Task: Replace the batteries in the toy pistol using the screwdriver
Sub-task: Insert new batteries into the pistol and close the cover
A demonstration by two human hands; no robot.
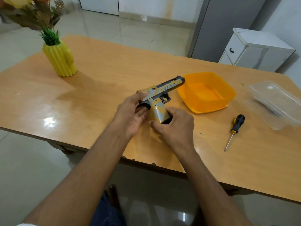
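The yellow-and-grey toy pistol (pixel 160 93) is held just above the wooden table (pixel 97 82), its barrel pointing right toward the orange bowl. My left hand (pixel 132 115) grips the rear of the slide and the back of the grip. Fingers of my right hand (pixel 174 126) curl round the bottom of the grip, whose dark end opening faces me. The screwdriver (pixel 234 131), black-and-yellow handled, lies on the table to the right of my right hand, tip toward me. No batteries can be seen.
An empty orange plastic bowl (pixel 206 92) sits just right of the pistol's muzzle. A clear plastic lidded box (pixel 275 101) lies at the far right. A yellow ribbed vase (pixel 60 61) with flowers stands at the back left. A small speck (pixel 201 133) lies near the front edge.
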